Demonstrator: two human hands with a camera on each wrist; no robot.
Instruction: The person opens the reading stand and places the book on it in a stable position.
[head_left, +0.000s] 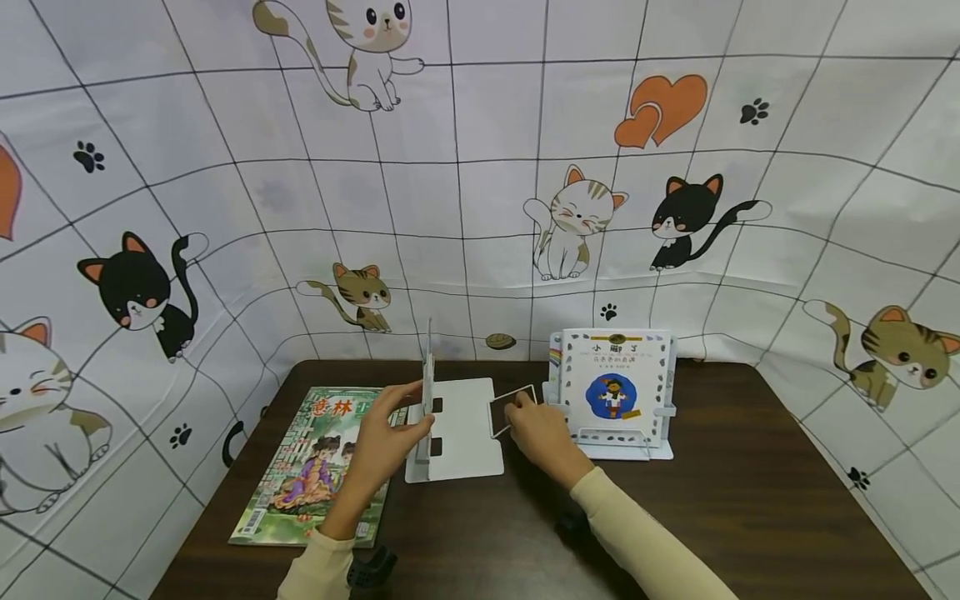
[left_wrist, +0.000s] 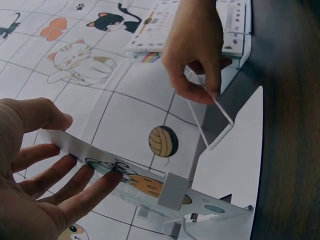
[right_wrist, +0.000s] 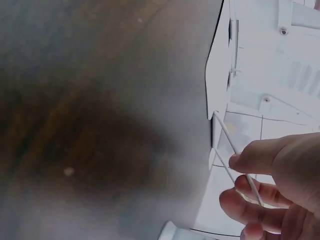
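Observation:
In the head view my left hand holds the upright panel of a white metal book stand, seen nearly edge-on. In the left wrist view the thumb lies on one side of this cartoon-printed panel and the fingers on the other. The stand's flat white base, with two dark cutouts near the panel, extends to the right. My right hand pinches a thin white wire frame between thumb and fingers, at the base's right end. The right wrist view shows the wire reaching to the base.
A green illustrated magazine lies left of the stand, partly behind my left hand. At the back right, another white stand carries an upright children's book. The dark wooden table backs onto a cat-printed cloth.

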